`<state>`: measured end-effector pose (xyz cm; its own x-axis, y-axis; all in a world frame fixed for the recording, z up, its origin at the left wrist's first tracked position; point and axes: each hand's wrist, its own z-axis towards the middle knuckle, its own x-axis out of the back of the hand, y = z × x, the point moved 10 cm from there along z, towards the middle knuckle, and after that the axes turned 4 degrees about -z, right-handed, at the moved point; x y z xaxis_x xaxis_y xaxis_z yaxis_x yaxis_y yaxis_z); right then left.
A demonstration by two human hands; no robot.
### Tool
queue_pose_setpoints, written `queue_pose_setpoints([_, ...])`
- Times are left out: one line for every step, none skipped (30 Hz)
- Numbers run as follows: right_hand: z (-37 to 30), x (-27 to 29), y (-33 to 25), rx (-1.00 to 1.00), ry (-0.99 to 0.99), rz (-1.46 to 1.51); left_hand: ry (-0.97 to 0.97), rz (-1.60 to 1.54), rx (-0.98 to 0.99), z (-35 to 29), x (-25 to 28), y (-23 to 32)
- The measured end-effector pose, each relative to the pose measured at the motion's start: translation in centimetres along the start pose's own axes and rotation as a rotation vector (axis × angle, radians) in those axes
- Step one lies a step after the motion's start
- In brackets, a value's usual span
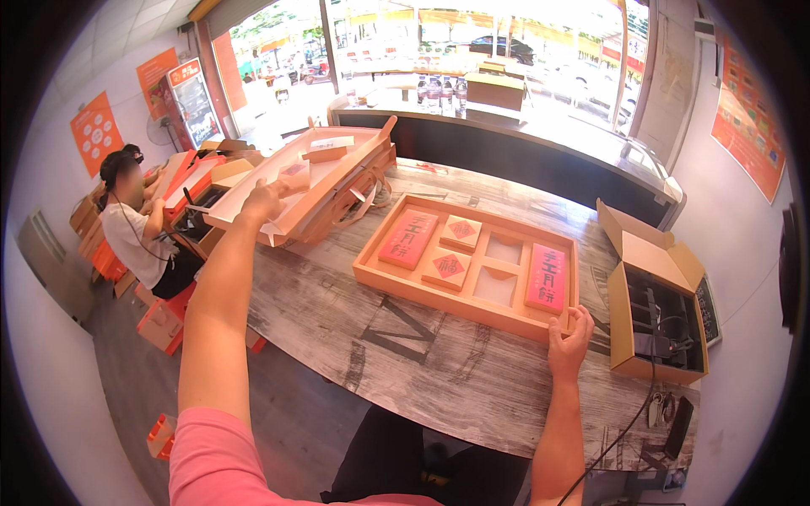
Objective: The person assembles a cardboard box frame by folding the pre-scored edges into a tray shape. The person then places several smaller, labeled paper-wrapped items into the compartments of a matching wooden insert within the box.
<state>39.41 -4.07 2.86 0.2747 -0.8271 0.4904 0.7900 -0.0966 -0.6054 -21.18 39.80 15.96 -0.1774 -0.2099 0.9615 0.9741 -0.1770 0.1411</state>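
Note:
My left hand (pixel 266 201) reaches into a shallow open pale box (pixel 236 202) on the left. Its fingers close on a small square box (pixel 294 175), which looks tilted; the fingertips are partly hidden. Another small box (pixel 327 150) lies behind it. My right hand (pixel 571 339) grips the front right corner of an orange-brown compartment tray (pixel 396 291). Inside the tray, a long red box (pixel 409 239) fills the left end and a second red box (pixel 547 277) the right end. Two small square boxes (pixel 447 266) sit between them, beside two vacant square compartments (pixel 495 285).
An open carton (pixel 620 337) holding black items and a cable stands at the right. Beneath the pale box are stacked carrier boxes with ribbon handles (pixel 359 202). Another person (pixel 135 223) sits at the left among boxes. Bottles (pixel 439 93) stand on the far counter.

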Motion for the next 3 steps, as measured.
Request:
queue_pose_setpoints([-0.04, 0.08, -0.09, -0.004, -0.002, 0.004, 0.080, 0.062, -0.068, 0.22, 0.27, -0.01])
queue_pose_setpoints([-0.06, 0.06, -0.09, -0.014, -0.010, 0.007, 0.113, 0.041, -0.192, 0.36, 0.29, 0.38])
queue_pose_setpoints([-0.06, 0.14, 0.03, -0.026, -0.018, 0.006, 0.109, 0.038, -0.197, 0.56, -0.09, 0.67])
